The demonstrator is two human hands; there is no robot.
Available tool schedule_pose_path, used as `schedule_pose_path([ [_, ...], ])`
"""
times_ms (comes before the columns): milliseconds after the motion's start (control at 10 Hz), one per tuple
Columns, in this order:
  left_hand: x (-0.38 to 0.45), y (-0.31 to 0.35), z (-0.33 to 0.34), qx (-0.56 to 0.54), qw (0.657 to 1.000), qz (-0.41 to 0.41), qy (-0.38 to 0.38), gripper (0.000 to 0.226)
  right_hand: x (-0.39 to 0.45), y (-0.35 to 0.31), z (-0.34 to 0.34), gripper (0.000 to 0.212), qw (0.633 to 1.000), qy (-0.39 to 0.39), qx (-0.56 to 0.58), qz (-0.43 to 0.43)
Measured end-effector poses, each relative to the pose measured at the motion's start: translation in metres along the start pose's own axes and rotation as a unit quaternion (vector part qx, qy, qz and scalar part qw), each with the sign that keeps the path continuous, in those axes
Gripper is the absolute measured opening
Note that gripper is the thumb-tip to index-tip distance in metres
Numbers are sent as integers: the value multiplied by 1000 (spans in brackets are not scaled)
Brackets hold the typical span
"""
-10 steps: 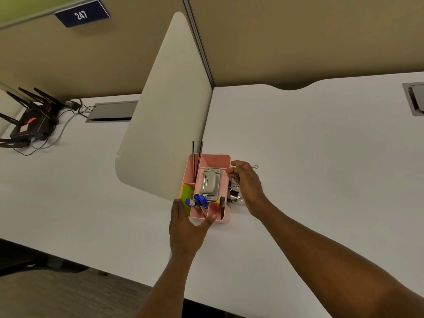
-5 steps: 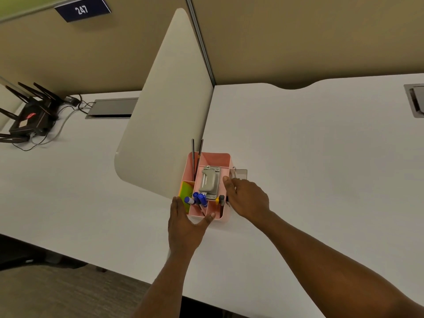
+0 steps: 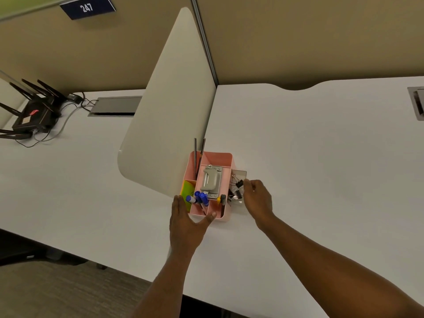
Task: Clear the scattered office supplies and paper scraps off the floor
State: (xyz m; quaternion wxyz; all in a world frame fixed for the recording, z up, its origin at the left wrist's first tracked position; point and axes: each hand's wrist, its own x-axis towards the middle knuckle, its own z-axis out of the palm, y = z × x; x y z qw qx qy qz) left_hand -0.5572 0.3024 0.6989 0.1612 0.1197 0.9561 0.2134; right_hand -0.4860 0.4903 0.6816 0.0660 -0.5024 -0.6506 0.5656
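Note:
A pink desk organizer stands on the white desk against the end of a divider panel. It holds a grey stapler, blue markers, green sticky notes and two dark pencils. My left hand cups its near end, thumb on the front wall and fingers at the left corner. A clear box of black binder clips sits against the organizer's right side. My right hand has its fingers curled at the box's right wall; a grip is unclear.
The white divider panel rises just left of the organizer. A black router with cables sits far left, near a grey cable hatch. Another hatch is at the right edge. Carpeted floor shows below the desk edge.
My right hand came down from above the clear box, covered it, then slid right, so the binder clips show again. My left hand has stayed on the organizer.

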Motion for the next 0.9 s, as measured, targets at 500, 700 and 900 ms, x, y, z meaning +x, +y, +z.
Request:
schedule_pose_path([
  [500, -1, 7, -3, -34, 999, 3, -17, 124, -20, 24, -8, 45, 991, -113, -39, -62],
  [700, 0, 5, -8, -67, 997, 25, -19, 112, -48, 55, -25, 37, 993, -75, -57, -68],
  [900, -19, -18, -14, -85, 996, 21, -19, 107, -90, 83, -38, 25, 993, 1, -64, -104],
])
